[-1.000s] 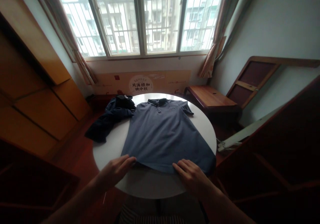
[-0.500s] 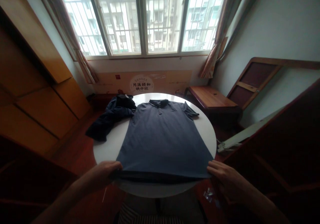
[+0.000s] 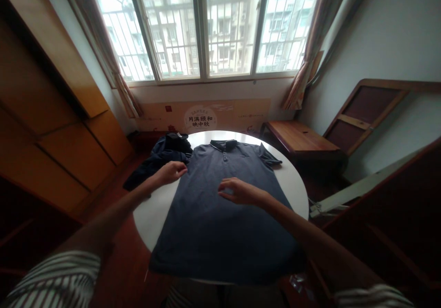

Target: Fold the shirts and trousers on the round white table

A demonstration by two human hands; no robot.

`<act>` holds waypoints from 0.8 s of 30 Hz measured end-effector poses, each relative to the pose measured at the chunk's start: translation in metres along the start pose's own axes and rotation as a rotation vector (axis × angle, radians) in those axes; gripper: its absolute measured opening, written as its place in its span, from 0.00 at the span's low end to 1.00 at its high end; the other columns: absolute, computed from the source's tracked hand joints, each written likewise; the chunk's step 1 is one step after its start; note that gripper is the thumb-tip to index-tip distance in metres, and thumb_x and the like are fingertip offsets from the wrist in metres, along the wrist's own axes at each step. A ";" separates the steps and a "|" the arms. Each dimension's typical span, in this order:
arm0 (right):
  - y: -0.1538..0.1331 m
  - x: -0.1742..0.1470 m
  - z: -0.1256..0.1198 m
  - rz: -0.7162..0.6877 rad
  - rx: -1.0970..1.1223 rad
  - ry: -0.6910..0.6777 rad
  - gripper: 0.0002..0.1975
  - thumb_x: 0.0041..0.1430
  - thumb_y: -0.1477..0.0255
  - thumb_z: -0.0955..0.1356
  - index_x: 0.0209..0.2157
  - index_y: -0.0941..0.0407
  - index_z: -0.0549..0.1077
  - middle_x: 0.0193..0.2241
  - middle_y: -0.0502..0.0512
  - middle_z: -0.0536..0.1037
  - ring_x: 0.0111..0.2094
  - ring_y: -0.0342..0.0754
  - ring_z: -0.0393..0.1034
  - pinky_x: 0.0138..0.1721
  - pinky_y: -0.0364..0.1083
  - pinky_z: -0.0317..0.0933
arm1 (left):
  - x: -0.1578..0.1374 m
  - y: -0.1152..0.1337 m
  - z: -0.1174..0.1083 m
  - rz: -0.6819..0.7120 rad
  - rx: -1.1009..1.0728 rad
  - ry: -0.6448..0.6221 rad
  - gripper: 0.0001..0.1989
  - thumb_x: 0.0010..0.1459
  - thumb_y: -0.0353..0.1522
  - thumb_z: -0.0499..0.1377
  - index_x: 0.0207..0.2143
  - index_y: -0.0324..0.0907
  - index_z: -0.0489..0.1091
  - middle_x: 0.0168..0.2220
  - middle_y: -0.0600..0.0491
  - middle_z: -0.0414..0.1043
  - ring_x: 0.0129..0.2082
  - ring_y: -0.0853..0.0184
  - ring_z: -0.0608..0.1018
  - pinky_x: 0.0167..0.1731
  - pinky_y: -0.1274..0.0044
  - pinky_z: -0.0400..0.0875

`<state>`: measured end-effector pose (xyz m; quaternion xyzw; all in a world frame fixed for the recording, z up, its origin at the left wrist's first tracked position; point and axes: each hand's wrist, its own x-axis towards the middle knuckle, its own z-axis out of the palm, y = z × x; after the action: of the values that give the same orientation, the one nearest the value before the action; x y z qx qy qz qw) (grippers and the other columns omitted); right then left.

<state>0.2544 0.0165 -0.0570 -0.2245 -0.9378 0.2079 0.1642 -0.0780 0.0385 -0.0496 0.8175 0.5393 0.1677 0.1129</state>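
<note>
A dark grey-blue polo shirt (image 3: 217,234) lies spread front up on a round white table (image 3: 155,221), its collar at the far side and its hem hanging over the near edge. My left hand (image 3: 170,172) is by the shirt's left side, just below the left sleeve; its fingers are loosely curved and hold nothing I can see. Over the middle of the chest is my right hand (image 3: 237,191), thumb and fingers curved with a gap between them, nothing held.
Bunched dark clothing (image 3: 168,149) lies at the table's left edge, partly hanging off. A low wooden table (image 3: 301,136) stands behind right, near a folded wooden frame (image 3: 361,110). Orange cabinets (image 3: 79,161) line the left; a printed box panel (image 3: 227,115) is under the window.
Both hands have let go of the shirt's hem corners and moved forward over the shirt, the right also inward to the left. The hem now hangs over the table's near edge.
</note>
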 end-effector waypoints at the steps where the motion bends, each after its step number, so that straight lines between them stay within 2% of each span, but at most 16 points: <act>1: 0.008 0.026 0.011 -0.006 -0.023 -0.002 0.15 0.66 0.66 0.65 0.47 0.58 0.76 0.44 0.60 0.79 0.45 0.50 0.74 0.50 0.48 0.65 | 0.022 -0.005 -0.002 -0.052 0.051 0.034 0.13 0.61 0.36 0.55 0.37 0.40 0.78 0.35 0.48 0.79 0.36 0.63 0.79 0.41 0.77 0.70; 3: 0.021 0.067 0.036 0.039 -0.114 -0.005 0.21 0.65 0.64 0.66 0.56 0.59 0.71 0.58 0.65 0.71 0.58 0.57 0.66 0.58 0.54 0.60 | 0.061 -0.014 -0.002 -0.152 0.130 0.052 0.12 0.59 0.32 0.56 0.39 0.41 0.79 0.41 0.47 0.79 0.44 0.61 0.79 0.49 0.77 0.69; 5: 0.033 0.091 0.060 0.138 -0.204 -0.016 0.27 0.66 0.60 0.64 0.62 0.59 0.65 0.65 0.66 0.61 0.65 0.64 0.54 0.62 0.63 0.52 | 0.091 -0.022 0.002 -0.226 0.165 0.037 0.12 0.55 0.28 0.58 0.39 0.41 0.80 0.45 0.46 0.79 0.49 0.59 0.78 0.53 0.77 0.67; 7: 0.041 0.100 0.079 0.205 -0.255 -0.001 0.29 0.68 0.58 0.61 0.64 0.58 0.62 0.68 0.65 0.56 0.67 0.66 0.48 0.63 0.69 0.45 | 0.110 -0.032 0.009 -0.270 0.170 0.014 0.12 0.52 0.26 0.59 0.38 0.42 0.80 0.46 0.45 0.79 0.50 0.59 0.78 0.53 0.77 0.67; 9: 0.048 0.098 0.091 0.207 -0.260 0.035 0.29 0.69 0.57 0.58 0.65 0.58 0.62 0.68 0.63 0.57 0.68 0.63 0.47 0.65 0.68 0.42 | 0.120 -0.042 0.016 -0.321 0.172 -0.009 0.12 0.49 0.26 0.62 0.37 0.43 0.80 0.45 0.45 0.79 0.50 0.57 0.78 0.52 0.75 0.68; 14: 0.052 0.090 0.095 0.195 -0.223 0.083 0.29 0.69 0.55 0.58 0.64 0.56 0.64 0.67 0.60 0.59 0.68 0.60 0.48 0.66 0.65 0.41 | 0.131 -0.062 0.029 -0.440 0.140 -0.011 0.11 0.44 0.29 0.66 0.33 0.42 0.80 0.44 0.44 0.80 0.48 0.54 0.78 0.49 0.72 0.70; 17: 0.051 0.091 0.093 0.197 -0.209 0.081 0.28 0.68 0.56 0.59 0.63 0.56 0.64 0.67 0.60 0.60 0.68 0.60 0.48 0.66 0.64 0.41 | 0.136 -0.069 0.029 -0.467 0.078 0.014 0.06 0.46 0.30 0.66 0.30 0.40 0.80 0.38 0.44 0.81 0.43 0.56 0.80 0.45 0.74 0.71; 21: 0.048 0.091 0.091 0.201 -0.198 0.090 0.28 0.69 0.57 0.59 0.63 0.56 0.64 0.66 0.61 0.60 0.68 0.59 0.49 0.66 0.64 0.41 | 0.140 -0.074 0.018 -0.506 -0.010 0.133 0.13 0.55 0.36 0.62 0.38 0.38 0.81 0.38 0.47 0.81 0.41 0.61 0.80 0.41 0.79 0.71; 24: 0.047 0.091 0.090 0.204 -0.190 0.079 0.27 0.68 0.57 0.59 0.62 0.57 0.65 0.66 0.61 0.61 0.68 0.59 0.48 0.66 0.64 0.41 | 0.135 -0.081 0.004 -0.605 -0.025 0.272 0.18 0.60 0.38 0.57 0.45 0.36 0.79 0.40 0.45 0.81 0.42 0.61 0.80 0.39 0.79 0.71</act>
<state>0.1581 0.0705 -0.1366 -0.3410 -0.9184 0.1247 0.1572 -0.0957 0.1947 -0.0621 0.5887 0.7658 0.2409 0.0946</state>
